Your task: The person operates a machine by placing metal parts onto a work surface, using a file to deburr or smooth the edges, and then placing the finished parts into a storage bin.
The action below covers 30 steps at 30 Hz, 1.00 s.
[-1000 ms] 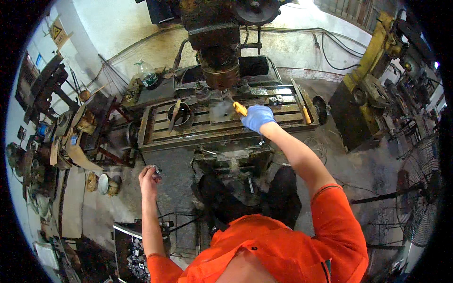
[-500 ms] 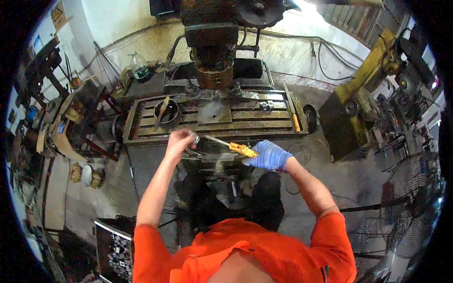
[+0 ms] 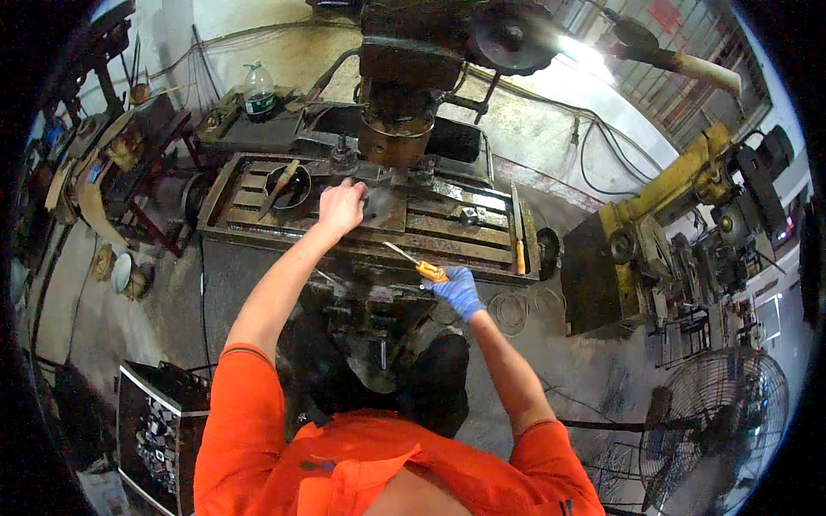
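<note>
My bare left hand (image 3: 342,208) reaches over the machine table (image 3: 301,234), just left of the spindle head (image 3: 394,142). Its fingers are curled downward close to the dark surface, and whatever they hold is hidden beneath them. In front of the table's near edge, my right hand (image 3: 458,291), in a blue glove, is closed round a yellow-handled tool (image 3: 432,272) with a slim metal shaft. The shaft points up and left, toward the table. Right of the spindle, small metal blocks (image 3: 472,216) sit on the table.
A round black pan (image 3: 297,191) with a brush (image 3: 280,185) across it stands on the table's left. An orange-handled file (image 3: 520,249) lies along the right end. A bin of metal pieces (image 3: 159,430) is at lower left; a fan (image 3: 718,421) stands at lower right.
My left hand has moved away from the tool's tip, forward onto the table, where earlier it held a small metal piece. My right hand keeps its tool. The view has shifted.
</note>
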Each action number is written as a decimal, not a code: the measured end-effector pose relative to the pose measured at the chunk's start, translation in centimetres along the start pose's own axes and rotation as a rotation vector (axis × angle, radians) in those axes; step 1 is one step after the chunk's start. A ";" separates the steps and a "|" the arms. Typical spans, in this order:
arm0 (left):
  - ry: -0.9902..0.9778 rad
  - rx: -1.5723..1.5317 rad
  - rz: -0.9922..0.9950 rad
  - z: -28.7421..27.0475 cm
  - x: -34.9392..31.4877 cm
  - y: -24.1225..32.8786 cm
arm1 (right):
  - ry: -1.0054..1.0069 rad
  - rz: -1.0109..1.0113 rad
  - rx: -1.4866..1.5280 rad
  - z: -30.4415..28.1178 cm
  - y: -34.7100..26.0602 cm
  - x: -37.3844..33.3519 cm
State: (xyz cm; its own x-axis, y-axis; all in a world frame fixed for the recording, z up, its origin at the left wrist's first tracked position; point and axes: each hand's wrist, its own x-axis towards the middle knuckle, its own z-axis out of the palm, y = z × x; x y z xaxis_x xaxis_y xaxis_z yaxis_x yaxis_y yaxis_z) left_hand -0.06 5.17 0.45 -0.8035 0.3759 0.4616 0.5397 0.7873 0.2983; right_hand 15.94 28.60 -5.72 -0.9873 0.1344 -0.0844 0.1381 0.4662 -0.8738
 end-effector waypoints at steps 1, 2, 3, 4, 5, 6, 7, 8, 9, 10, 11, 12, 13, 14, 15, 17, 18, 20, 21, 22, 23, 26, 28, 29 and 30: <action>-0.001 -0.031 0.004 0.1 0.1 0.0 | 0.053 0.061 -0.117 0.6 1.2 0.1; -0.004 -0.065 0.011 0.2 0.3 0.0 | 0.110 0.125 -0.235 0.9 2.4 0.2; 0.003 -0.060 0.003 0.3 0.0 -0.8 | 0.105 0.140 -0.283 1.5 1.3 -0.1; 0.011 -0.060 -0.001 0.6 -0.1 -1.5 | 0.105 0.157 -0.335 1.5 -1.4 -1.1; 0.018 -0.066 0.007 0.9 0.1 -1.7 | 0.118 0.180 -0.387 1.3 -2.8 -1.9; 0.020 -0.080 0.012 1.1 0.4 -1.5 | 0.128 0.099 -0.378 0.8 -2.5 -2.3; 0.023 -0.092 0.017 1.5 0.8 -1.2 | 0.123 0.109 -0.315 0.1 -2.3 -2.8; 0.024 -0.104 0.021 1.7 1.1 -1.0 | 0.118 0.118 -0.251 -0.6 -2.2 -3.4; 0.032 -0.116 0.030 2.3 1.5 -0.7 | 0.118 0.133 -0.195 -1.5 -2.5 -4.3; 0.043 -0.125 0.042 2.8 2.1 -0.3 | 0.204 0.013 -0.206 -2.0 -1.1 -4.6; 0.054 -0.133 0.052 3.3 2.5 0.0 | 0.195 0.053 -0.152 -3.0 0.1 -5.1; 0.059 -0.123 0.057 3.7 2.8 0.1 | 0.183 0.092 -0.098 -3.9 -1.5 -6.1; 0.064 -0.114 0.061 4.1 3.0 0.2 | 0.169 0.130 -0.044 -4.7 -2.4 -6.7; 0.070 -0.104 0.064 4.5 3.2 0.2 | 0.263 0.109 -0.150 -5.4 0.2 -6.5; 0.075 -0.080 0.023 4.9 3.3 0.5 | 0.297 0.132 -0.109 -6.4 -1.4 -7.1; 0.086 -0.008 -0.064 4.9 3.2 0.9 | 0.351 0.168 -0.012 -8.1 -6.4 -7.7; 0.051 -0.006 -0.142 4.7 3.6 1.5 | 0.388 0.072 -0.126 -10.1 -6.5 -7.4; -0.017 0.022 -0.317 3.9 4.2 1.5 | 0.470 -0.242 -0.409 -14.5 -9.7 -6.3; -0.003 0.001 -0.306 4.1 4.5 1.7 | 0.550 -0.285 -0.234 -17.2 -10.5 -5.5; 0.017 0.002 -0.319 4.1 4.2 0.6 | 0.598 -0.486 -0.212 -17.8 -16.3 -5.1; 0.037 -0.014 -0.310 4.0 4.4 0.6 | 0.804 -0.420 -0.475 -23.7 -15.8 -3.5; 0.041 0.005 -0.301 4.1 4.4 -0.2 | 0.711 -0.992 0.204 -28.3 -28.1 -2.3; 0.042 -0.007 -0.283 4.3 4.5 0.3 | 0.518 -1.084 0.586 -27.6 -35.6 -4.8; 0.037 -0.021 -0.278 4.3 4.8 0.7 | 0.647 -1.084 0.418 -27.6 -35.7 -5.1; 0.034 -0.030 -0.279 4.3 4.9 0.9 | 0.767 -1.078 0.254 -27.4 -35.8 -5.1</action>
State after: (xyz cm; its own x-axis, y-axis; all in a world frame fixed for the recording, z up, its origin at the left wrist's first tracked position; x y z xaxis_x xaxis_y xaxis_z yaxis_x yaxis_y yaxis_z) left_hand -4.58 9.79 -0.62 -0.9135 0.1299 0.3855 0.3065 0.8428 0.4423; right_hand 18.21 35.19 39.11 -0.2905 0.2967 0.9097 -0.7739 0.4863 -0.4057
